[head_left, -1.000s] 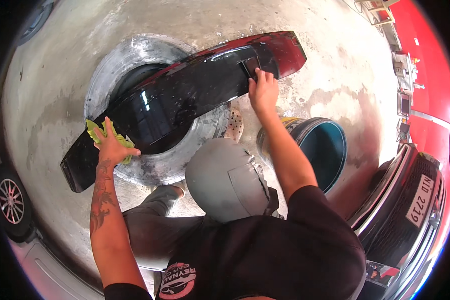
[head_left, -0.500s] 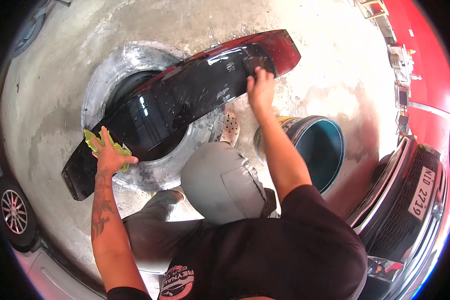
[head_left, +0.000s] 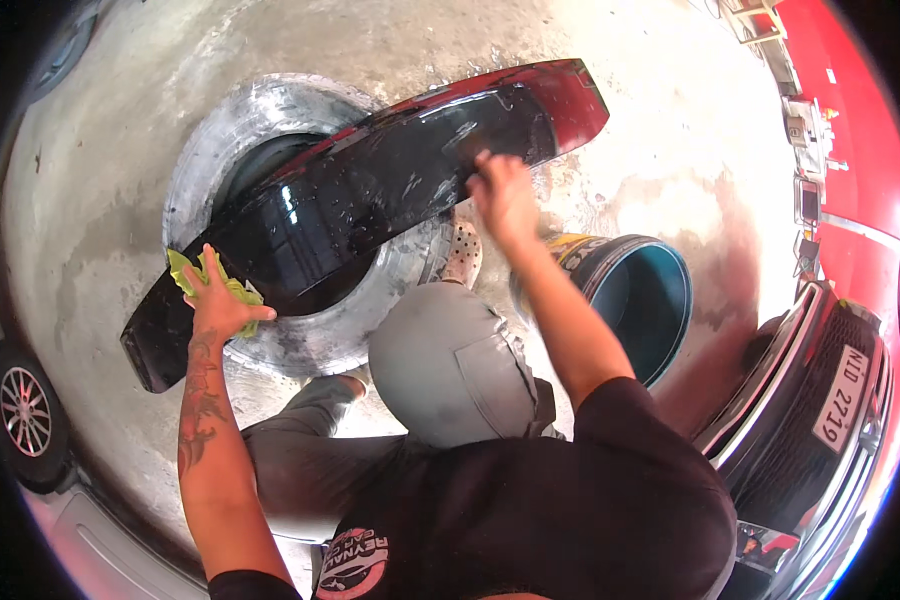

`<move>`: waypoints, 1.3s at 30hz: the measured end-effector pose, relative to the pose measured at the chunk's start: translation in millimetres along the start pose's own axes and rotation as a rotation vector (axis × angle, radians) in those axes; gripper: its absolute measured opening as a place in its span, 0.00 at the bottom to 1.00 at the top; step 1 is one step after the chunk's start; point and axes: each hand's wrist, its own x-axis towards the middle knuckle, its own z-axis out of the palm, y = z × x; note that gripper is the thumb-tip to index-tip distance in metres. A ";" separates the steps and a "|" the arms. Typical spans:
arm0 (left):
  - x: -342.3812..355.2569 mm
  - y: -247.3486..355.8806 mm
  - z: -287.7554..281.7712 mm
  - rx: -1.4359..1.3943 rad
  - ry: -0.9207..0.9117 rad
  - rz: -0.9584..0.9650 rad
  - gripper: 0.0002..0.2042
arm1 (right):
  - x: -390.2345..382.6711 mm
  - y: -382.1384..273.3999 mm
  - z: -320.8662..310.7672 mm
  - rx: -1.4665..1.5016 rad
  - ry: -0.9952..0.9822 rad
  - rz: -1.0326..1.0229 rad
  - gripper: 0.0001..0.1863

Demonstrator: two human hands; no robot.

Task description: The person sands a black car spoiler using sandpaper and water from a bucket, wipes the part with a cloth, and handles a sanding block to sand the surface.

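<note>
A long glossy panel, black with dark red along its far edge and right end (head_left: 370, 165), lies slantwise across a worn grey tire (head_left: 195, 165). It looks like a car body part, with wet streaks and pale smears on it. My left hand (head_left: 220, 305) presses on its left part, fingers spread, with a crumpled yellow-green cloth (head_left: 182, 268) underneath. Over the right half, my right hand (head_left: 505, 200) bends its fingers against the black surface. A blurred dark patch shows by those fingertips; what they hold cannot be made out.
An open bucket with a teal inside (head_left: 655, 300) stands right of my knee. A car front (head_left: 800, 420) is at the lower right, and a car wheel (head_left: 25, 415) at the left. Shelving with items (head_left: 805, 190) lines the red wall. My shoe (head_left: 462, 255) sits beside the tire.
My right hand has slid left and slightly nearer along the panel, away from its red end. The left hand stays on the cloth. The view has shifted slightly.
</note>
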 end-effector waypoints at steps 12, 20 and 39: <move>-0.3 -2.4 0.7 -0.026 0.008 -0.005 0.79 | 35.0 -24.2 15.8 -0.099 0.009 -0.022 0.22; -1.4 -1.9 1.6 0.001 0.028 0.034 0.79 | 66.4 3.5 19.0 -0.260 0.122 0.018 0.14; -5.5 6.1 -9.7 -0.008 -0.023 -0.040 0.78 | 41.1 -54.9 11.5 -0.006 -0.292 -0.315 0.22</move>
